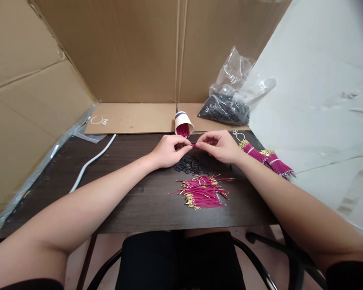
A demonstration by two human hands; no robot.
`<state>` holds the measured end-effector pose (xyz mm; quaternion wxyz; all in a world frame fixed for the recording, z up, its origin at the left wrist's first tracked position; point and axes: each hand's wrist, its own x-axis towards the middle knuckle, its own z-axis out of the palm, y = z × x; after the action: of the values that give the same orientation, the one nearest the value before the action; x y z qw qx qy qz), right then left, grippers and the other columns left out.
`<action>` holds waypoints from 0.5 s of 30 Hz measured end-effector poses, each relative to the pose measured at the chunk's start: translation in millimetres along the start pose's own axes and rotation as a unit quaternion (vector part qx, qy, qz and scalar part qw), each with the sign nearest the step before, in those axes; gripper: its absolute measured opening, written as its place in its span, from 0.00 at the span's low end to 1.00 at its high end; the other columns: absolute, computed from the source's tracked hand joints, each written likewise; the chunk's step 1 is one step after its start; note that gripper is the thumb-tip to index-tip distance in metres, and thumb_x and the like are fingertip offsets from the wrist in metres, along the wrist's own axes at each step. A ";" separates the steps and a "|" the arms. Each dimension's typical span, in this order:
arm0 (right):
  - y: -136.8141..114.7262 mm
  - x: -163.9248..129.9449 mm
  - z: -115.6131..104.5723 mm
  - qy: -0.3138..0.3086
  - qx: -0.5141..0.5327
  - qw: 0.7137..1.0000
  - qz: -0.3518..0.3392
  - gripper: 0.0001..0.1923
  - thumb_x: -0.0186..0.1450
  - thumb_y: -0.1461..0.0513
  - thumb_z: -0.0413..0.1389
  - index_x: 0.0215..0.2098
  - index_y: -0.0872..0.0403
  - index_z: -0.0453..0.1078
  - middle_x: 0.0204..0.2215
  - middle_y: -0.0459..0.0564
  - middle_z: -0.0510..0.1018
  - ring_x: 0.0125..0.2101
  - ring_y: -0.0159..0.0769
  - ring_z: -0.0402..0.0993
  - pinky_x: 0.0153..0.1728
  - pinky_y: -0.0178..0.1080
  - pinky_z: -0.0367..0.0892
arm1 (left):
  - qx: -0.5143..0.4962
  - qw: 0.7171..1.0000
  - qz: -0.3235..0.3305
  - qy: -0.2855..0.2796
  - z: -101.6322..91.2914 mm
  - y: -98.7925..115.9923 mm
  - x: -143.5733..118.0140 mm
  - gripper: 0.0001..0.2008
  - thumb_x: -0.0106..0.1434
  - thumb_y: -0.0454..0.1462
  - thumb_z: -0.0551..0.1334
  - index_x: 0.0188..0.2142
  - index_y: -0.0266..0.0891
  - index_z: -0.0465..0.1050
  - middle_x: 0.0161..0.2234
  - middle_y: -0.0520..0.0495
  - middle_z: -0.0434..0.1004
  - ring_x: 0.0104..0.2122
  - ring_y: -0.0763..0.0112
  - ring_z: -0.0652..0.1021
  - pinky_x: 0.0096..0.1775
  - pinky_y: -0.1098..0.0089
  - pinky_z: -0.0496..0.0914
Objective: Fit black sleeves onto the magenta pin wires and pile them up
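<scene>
My left hand (172, 150) and my right hand (220, 146) meet fingertip to fingertip above the table. Short magenta wires (194, 145) run between them, pinched by both; how many cannot be made out. Just behind lies a tipped paper cup (180, 117), its mouth toward me, with more magenta wires inside. Below my hands is a scatter of small black tubes (191, 166). Nearer to me spreads a pile of magenta wires (204, 197) with gold ends, some of them under a pale rubber band (201, 182).
At the back right stands a clear plastic bag (225, 106) of black pieces. Two banded wire bundles (276, 163) lie by the right edge. A white cord (89, 163) crosses the left side. Rubber bands (97, 119) rest on a cardboard strip (133, 117). Cardboard walls (121, 48) enclose the back and left.
</scene>
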<state>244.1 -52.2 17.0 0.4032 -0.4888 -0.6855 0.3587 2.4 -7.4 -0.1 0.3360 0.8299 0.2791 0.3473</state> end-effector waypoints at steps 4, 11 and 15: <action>0.5 -0.5 2.1 -0.003 -0.003 1.000 -0.010 0.16 0.66 0.49 0.70 0.36 0.53 0.84 0.32 0.51 0.84 0.29 0.34 0.70 0.31 0.40 0.66 | -0.002 1.000 0.008 -0.004 0.3 -0.5 0.2 0.11 0.73 0.42 0.68 0.41 0.37 0.86 0.36 0.44 0.87 0.31 0.68 0.78 0.36 0.65 0.70; 3.2 -0.9 0.1 -0.014 -0.018 1.000 -0.017 0.16 0.68 0.48 0.69 0.37 0.53 0.84 0.34 0.52 0.85 0.31 0.36 0.73 0.33 0.42 0.70 | 0.006 1.000 0.008 -0.005 0.1 0.0 0.2 0.10 0.73 0.42 0.68 0.41 0.37 0.86 0.35 0.44 0.87 0.30 0.68 0.77 0.36 0.65 0.70; 5.4 -0.8 -5.9 -0.020 -0.061 0.997 -0.043 0.13 0.69 0.51 0.67 0.40 0.53 0.84 0.36 0.52 0.86 0.34 0.40 0.77 0.38 0.45 0.72 | 0.015 1.000 -0.005 -0.002 1.2 -0.4 -0.3 0.11 0.72 0.42 0.68 0.40 0.37 0.85 0.33 0.45 0.85 0.28 0.70 0.75 0.35 0.65 0.69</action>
<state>251.6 -50.9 14.6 0.3739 -0.4754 -0.7343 0.3082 3.1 -7.7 -1.1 0.3261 0.8341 0.2876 0.3393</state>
